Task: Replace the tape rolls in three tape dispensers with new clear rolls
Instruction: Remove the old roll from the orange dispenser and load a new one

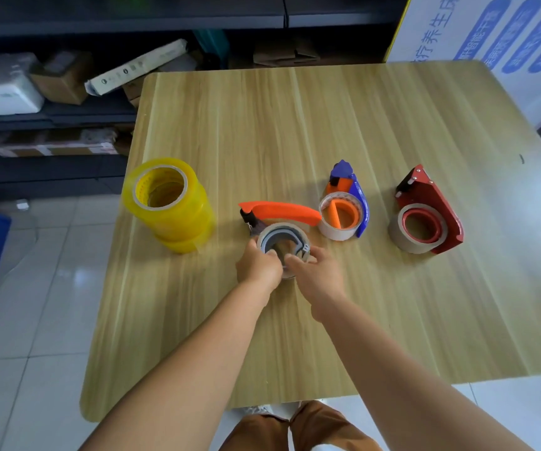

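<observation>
While both grip the orange dispenser's roll [283,243], left hand [258,265], right hand [315,271], near rim hidden.

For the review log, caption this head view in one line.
Both hands, left hand and right hand, grip the orange dispenser's roll; yellow-tinted rolls wait stacked.

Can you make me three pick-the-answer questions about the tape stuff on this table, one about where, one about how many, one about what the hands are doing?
1. Where is the stack of yellow tape rolls?
A. Left of the dispensers
B. Right of the red dispenster
C. On the floor

2. How many tape dispensers are on the table?
A. One
B. Three
C. Five

3. What are the hands doing?
A. Resting flat
B. Lifting the yellow rolls
C. Gripping the orange dispenser's roll

Answers: 1 A, the stack stands nearest the table's left edge. 2 B, the orange dispenser, blue dispenser and red dispenser. 3 C, the left hand and right hand curl round the grey roll.
</observation>
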`<state>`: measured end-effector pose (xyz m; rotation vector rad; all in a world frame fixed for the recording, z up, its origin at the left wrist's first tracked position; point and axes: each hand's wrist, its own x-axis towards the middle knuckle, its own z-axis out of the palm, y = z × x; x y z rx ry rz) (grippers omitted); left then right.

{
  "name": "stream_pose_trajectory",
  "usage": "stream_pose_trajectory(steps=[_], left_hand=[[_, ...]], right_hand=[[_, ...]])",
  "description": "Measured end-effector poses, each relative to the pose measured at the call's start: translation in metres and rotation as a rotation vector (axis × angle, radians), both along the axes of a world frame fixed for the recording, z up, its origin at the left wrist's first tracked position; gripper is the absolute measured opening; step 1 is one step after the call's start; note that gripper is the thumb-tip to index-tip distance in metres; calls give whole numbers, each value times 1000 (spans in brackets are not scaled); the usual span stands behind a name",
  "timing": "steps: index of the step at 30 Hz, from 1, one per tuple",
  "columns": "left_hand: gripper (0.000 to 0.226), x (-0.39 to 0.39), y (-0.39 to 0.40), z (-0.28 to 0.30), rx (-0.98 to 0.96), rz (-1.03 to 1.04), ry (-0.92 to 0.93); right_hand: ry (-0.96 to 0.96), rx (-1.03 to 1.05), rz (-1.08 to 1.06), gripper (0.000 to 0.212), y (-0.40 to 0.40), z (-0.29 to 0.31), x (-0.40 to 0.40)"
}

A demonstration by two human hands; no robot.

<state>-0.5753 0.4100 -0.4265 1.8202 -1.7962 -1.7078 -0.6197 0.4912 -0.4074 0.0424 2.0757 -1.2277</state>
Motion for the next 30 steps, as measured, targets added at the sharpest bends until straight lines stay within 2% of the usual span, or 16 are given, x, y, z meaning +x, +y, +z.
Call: stream_pose_trajectory(steps=[4,8,13,16,20,23,30], left_hand=[[44,0,-4,4,-151,-180,-163],[40,-2,-11,8,-251,-378,-33],[34,-7,-19,12,-256,-408,-22],[31,-8,-21,14,-232,-408,-20],[25,-18,-18,19,-231,-423,13],[30,-20,-20,21,-278,-449,9],[31,-15,-19,22,-349,-380,16]], right_hand=[[7,-24,-48,41,4,-1,-2],[19,-98,-57,28,6,-1,-9],[-295,-162,-207,11,3,6,-23],[-371,-152,-214,13,3,7,-28],[-311,-96,-193,17,5,0,-26],[-240,-111,-155,18,5,-3,-31],[50,-57,-37,24,0,0,-36]])
